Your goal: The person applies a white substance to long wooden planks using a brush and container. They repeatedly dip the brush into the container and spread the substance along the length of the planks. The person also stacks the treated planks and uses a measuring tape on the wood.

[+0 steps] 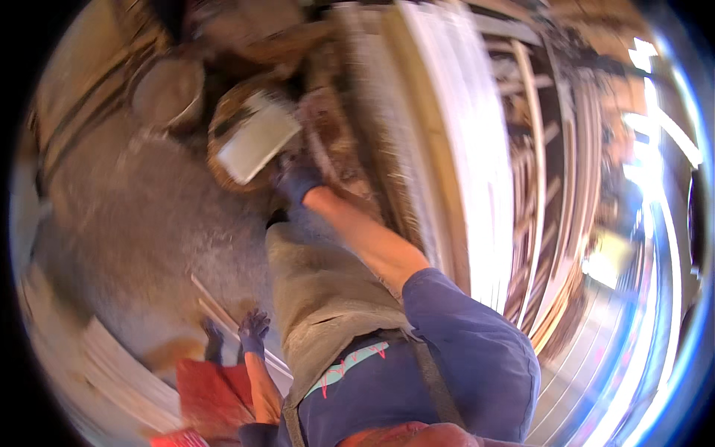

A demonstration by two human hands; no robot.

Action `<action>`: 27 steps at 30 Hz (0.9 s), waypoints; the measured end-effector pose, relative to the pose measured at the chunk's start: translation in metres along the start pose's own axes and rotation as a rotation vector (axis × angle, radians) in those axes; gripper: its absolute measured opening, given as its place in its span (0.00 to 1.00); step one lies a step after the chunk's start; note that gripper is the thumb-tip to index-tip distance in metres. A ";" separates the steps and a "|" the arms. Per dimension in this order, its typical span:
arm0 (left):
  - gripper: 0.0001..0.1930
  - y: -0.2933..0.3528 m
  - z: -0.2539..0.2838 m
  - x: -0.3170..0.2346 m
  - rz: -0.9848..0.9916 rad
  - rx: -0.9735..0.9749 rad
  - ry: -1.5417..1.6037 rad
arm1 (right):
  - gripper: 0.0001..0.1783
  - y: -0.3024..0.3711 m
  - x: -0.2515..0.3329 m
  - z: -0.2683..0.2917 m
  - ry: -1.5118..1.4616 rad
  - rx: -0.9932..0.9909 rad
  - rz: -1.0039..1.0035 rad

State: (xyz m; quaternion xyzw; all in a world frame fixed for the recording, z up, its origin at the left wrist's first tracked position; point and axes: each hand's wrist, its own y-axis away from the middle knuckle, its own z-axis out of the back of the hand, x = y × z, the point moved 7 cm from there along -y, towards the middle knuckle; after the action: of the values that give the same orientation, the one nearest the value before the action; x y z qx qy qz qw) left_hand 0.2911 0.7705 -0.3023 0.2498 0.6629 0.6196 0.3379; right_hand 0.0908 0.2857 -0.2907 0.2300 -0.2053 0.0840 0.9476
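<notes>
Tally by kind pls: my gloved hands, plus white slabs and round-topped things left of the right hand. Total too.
Gloved hands: 2 (left hand, right hand)
White rectangular slab: 1
Round-topped things: 2 (grey-brown one; brown-rimmed one, partly hidden by the slab)
Total: 5

The strongest light comes from the right side, where windows or lamps (652, 127) burn to pure white, with a blue glare along the rim. The pale boards (477, 149) are also nearly washed out and smeared by motion blur. The floor (164, 201) at the left is rather dim, and the upper left is brown and shadowy. The white slab (261, 141) looks bright but soft. Straight edges bend strongly near the rim, and the corners are black.
</notes>
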 end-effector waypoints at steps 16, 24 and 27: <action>0.25 0.011 -0.171 -0.151 -0.338 0.291 -0.549 | 0.23 0.474 -0.428 0.363 -0.909 -0.397 -0.488; 0.18 0.037 -0.142 -0.067 -0.370 0.284 -0.487 | 0.23 0.432 -0.386 0.284 -0.666 0.064 0.048; 0.15 0.028 -0.082 -0.022 -0.225 0.261 -0.331 | 0.24 0.425 -0.396 0.269 -0.838 0.121 0.045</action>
State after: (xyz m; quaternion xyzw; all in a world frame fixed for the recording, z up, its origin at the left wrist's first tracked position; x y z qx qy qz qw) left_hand 0.2406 0.7037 -0.2708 0.3141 0.6965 0.4380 0.4738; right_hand -0.4678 0.5078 -0.0718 0.2949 -0.5724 0.0157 0.7649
